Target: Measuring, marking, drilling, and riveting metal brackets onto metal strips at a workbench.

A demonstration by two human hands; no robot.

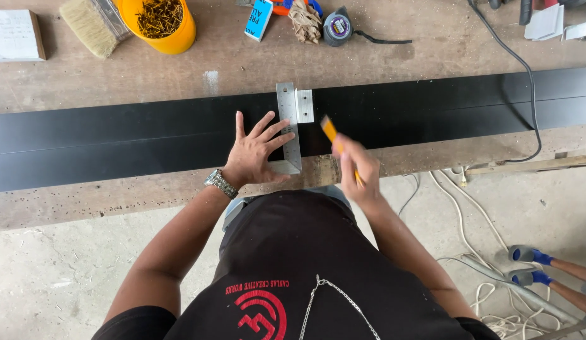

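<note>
My left hand [258, 151] presses flat, fingers spread, on a metal try square [288, 123] laid across a long black panel [116, 138] on the wooden workbench [242, 66]. Close to the right of the square's blade, my right hand [359, 170] grips a yellow pencil [331, 133], its tip over the black panel. A watch is on my left wrist.
At the bench's back are a yellow bucket of screws [159, 22], a brush [90, 25], a tape measure [336, 28], a blue card [259, 19] and a white block [16, 36]. A black cable [526, 75] crosses the panel at right. White cords and another person's feet [529, 264] are on the floor.
</note>
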